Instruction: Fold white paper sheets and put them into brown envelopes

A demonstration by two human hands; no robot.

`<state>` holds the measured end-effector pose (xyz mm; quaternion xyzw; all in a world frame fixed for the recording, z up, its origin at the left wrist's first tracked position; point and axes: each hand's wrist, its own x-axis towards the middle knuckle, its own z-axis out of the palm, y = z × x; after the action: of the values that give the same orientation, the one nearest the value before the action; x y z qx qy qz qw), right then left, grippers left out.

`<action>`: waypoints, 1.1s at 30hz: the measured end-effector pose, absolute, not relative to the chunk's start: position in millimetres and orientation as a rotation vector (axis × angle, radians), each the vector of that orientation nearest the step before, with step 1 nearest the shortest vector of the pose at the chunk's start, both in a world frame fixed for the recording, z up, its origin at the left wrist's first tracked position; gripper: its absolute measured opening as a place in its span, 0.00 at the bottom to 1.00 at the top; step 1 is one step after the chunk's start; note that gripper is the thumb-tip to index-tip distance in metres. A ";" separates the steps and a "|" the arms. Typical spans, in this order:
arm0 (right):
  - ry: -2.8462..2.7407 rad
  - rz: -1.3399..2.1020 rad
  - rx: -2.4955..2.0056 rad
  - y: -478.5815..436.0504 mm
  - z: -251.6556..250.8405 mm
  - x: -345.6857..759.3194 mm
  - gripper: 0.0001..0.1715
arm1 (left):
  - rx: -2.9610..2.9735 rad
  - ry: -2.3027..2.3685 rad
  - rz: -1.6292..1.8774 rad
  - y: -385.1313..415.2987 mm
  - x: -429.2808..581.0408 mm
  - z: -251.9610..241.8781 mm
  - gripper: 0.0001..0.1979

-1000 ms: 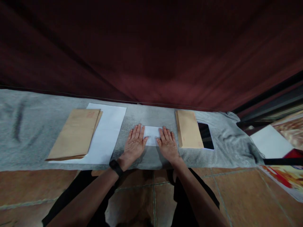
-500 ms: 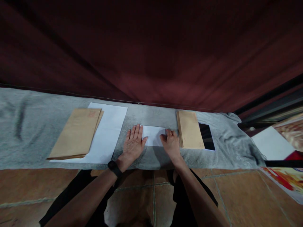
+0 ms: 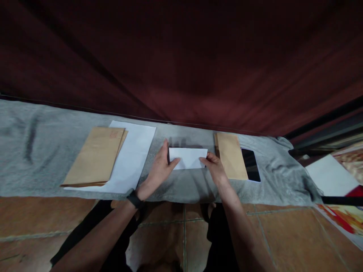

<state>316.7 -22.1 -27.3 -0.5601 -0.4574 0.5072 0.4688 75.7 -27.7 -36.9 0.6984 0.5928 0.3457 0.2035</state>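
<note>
A folded sheet of white paper [image 3: 188,158] is held between my two hands, a little above the grey cloth, with a shadow behind it. My left hand [image 3: 161,164] grips its left end, thumb over the front and fingers straight along the edge and behind. At the other end, my right hand [image 3: 214,165] pinches the right edge between thumb and bent fingers. Beside my right hand lies a stack of small brown envelopes [image 3: 231,156]. To the left, larger brown envelopes [image 3: 93,156] rest partly over white sheets [image 3: 136,151].
A dark-screened phone [image 3: 250,164] lies right of the small envelopes. The grey cloth [image 3: 272,166] covers a narrow surface, and a dark red curtain [image 3: 181,75] hangs behind it. Printed sheets [image 3: 343,219] show at the far right, above the tiled floor [image 3: 161,241].
The folded paper has risen off the cloth and shifted slightly right. My left hand has turned from lying flat to gripping its end; my right hand now pinches the right edge.
</note>
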 end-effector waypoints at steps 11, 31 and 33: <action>-1.299 1.020 -1.127 -21.2 -18.8 327.0 0.05 | 2.325 1.214 1.126 -34.0 58.3 -8.9 0.16; -2.079 0.647 -1.384 -37.6 -42.3 302.0 0.23 | 2.549 1.084 0.527 -33.7 46.6 -23.8 0.23; -2.190 0.575 -1.383 -42.0 -43.3 286.8 0.26 | 2.568 1.195 0.554 -34.6 57.8 -29.6 0.23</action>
<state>286.8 -42.0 -43.3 -0.5059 -0.8009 0.2104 0.2418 57.8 -34.6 -29.6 0.8825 0.4107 0.1904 0.1273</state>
